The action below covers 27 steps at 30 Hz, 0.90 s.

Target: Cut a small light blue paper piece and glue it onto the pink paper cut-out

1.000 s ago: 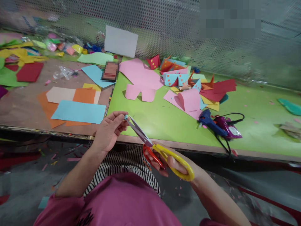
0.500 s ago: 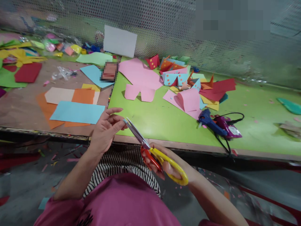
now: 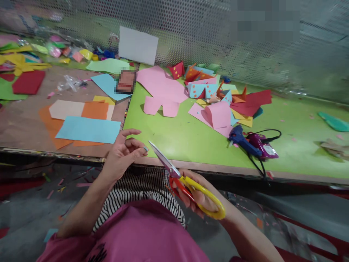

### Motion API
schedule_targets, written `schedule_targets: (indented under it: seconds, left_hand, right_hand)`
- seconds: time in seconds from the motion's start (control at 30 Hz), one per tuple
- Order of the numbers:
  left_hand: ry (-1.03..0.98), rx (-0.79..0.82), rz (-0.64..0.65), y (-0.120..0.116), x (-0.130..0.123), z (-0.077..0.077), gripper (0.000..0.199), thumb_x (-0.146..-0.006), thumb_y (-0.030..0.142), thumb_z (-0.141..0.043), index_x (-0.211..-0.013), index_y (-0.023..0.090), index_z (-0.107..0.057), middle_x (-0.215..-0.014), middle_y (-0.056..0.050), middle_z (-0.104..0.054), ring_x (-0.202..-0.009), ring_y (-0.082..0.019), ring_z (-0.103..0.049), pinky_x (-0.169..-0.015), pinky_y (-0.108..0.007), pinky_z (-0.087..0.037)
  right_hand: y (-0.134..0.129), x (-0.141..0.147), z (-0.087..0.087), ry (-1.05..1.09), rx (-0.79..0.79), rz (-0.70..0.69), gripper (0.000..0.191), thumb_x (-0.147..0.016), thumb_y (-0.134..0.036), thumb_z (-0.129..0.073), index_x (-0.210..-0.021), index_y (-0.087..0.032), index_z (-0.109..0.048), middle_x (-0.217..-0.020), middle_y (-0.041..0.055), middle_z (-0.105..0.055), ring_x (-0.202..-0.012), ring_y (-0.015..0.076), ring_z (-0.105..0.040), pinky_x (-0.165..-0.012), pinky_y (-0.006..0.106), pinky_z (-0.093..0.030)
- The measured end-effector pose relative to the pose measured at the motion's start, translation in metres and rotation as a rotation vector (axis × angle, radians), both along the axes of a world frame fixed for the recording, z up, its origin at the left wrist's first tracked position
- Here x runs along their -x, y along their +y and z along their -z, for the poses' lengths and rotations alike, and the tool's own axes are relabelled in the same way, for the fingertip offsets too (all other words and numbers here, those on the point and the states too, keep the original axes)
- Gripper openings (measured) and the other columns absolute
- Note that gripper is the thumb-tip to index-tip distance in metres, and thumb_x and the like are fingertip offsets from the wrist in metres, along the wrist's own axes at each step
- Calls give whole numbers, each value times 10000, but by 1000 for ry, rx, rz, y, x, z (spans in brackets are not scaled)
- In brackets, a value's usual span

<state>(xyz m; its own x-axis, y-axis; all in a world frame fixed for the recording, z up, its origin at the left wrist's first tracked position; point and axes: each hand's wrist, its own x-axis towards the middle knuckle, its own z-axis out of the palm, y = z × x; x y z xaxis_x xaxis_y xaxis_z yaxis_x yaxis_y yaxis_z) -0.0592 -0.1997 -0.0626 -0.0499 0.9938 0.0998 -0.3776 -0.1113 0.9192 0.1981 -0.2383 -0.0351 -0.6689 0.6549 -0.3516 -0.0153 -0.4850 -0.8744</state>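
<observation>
Between thumb and fingertips, my left hand (image 3: 124, 149) pinches a tiny light-blue scrap of paper (image 3: 146, 149) above the table's front edge. My right hand (image 3: 195, 191) grips a pair of scissors (image 3: 204, 196) with one yellow and one red handle. The blades are closed together and point up and left, a short way from the scrap. Beyond my hands, a pink paper cutout (image 3: 161, 106) with a notch lies on the green tabletop. A light-blue paper rectangle (image 3: 88, 130) rests on orange sheets to the left of my left hand.
A blue glue gun (image 3: 242, 140) lies at the right beside a purple device (image 3: 263, 149) with a black cord. Folded paper pieces (image 3: 203, 91) crowd the back middle. A phone (image 3: 125, 82) sits on blue paper. A white card (image 3: 138, 45) leans against the perforated metal wall.
The scissors have moved right and slightly down, away from the left fingertips. My left hand has dipped a little, still pinching the scrap.
</observation>
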Motion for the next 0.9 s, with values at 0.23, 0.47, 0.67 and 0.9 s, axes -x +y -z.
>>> schedule_targets:
  seconds: [0.23,0.47,0.67,0.9]
  left_hand:
    - [283,-43,10,-11,-8,-13,375,-825,206,-782,-1121,244,-555,-774,52,-712,-744,-100,-719,-629,-156,-558]
    - [665,-177,20,-19,-11,-20,288,-865,267,-732,-1100,246,-566,-894,13,-736,-858,-157,-759,-709,-238,-604]
    - [804,-157,65,-18,-14,-28,237,-844,316,-681,-1040,237,-574,-923,-26,-751,-797,-206,-768,-641,-283,-610]
    - [886,-144,196,-13,-20,-42,285,-795,281,-650,-1050,258,-523,-851,2,-756,-718,-199,-760,-645,-285,-603]
  right_hand:
    - [19,29,-16,-92,-475,358,394,-810,-284,-815,-1045,-261,-499,-914,-22,-633,-775,104,-611,-678,242,-503]
    - [38,48,-21,-156,-662,397,413,-807,-331,-807,-1025,-257,-463,-888,-29,-611,-741,112,-579,-652,264,-450]
    - [36,46,-20,-188,-684,374,472,-755,-352,-868,-999,-242,-479,-876,-34,-628,-732,104,-567,-669,260,-456]
    - [37,40,-21,-244,-679,306,464,-756,-363,-860,-1008,-231,-493,-932,-12,-630,-773,112,-577,-702,258,-477]
